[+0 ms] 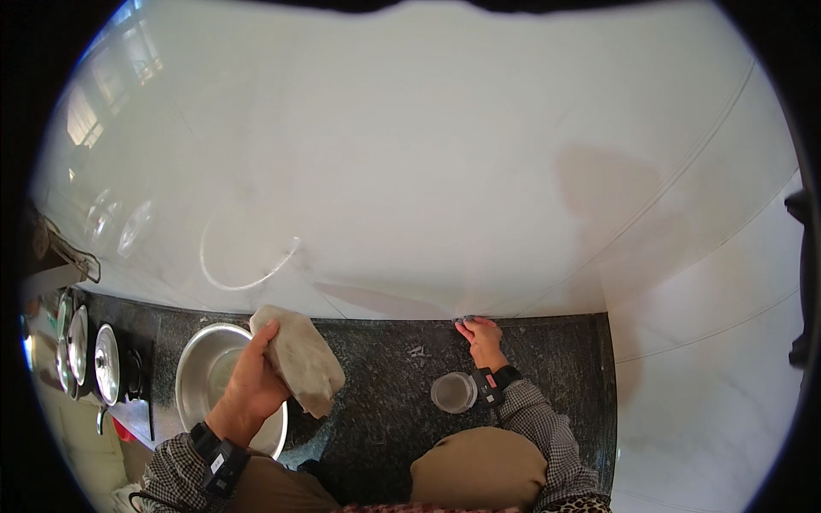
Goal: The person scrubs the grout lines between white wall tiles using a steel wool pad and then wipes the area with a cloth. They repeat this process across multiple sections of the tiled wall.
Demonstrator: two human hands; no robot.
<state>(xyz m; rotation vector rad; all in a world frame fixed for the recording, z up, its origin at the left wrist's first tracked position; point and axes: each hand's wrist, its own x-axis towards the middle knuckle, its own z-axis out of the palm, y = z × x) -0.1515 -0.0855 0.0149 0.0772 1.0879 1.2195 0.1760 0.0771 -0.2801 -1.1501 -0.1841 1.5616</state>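
Observation:
My left hand (251, 385) grips a folded, damp-looking beige cloth (301, 359), held above the dark speckled stone countertop (385, 397) and the right rim of a wide metal basin (182, 378). At the foot of the glossy white wall, my right hand (482, 336) pinches a small grey object (463, 319), whose kind I cannot tell. Just below that hand, near the wrist, stands a small round clear container (453, 392) with greyish contents. Several small pale grey scraps (419, 352) lie on the counter between my hands.
Metal pots with lids (108, 364) stand on a stove at the far left. Above them a wire-edged rack or shelf (74, 256) juts out. The white marbled wall (417, 160) rises behind the counter and turns a corner at the right. My knees rest over the counter's near side.

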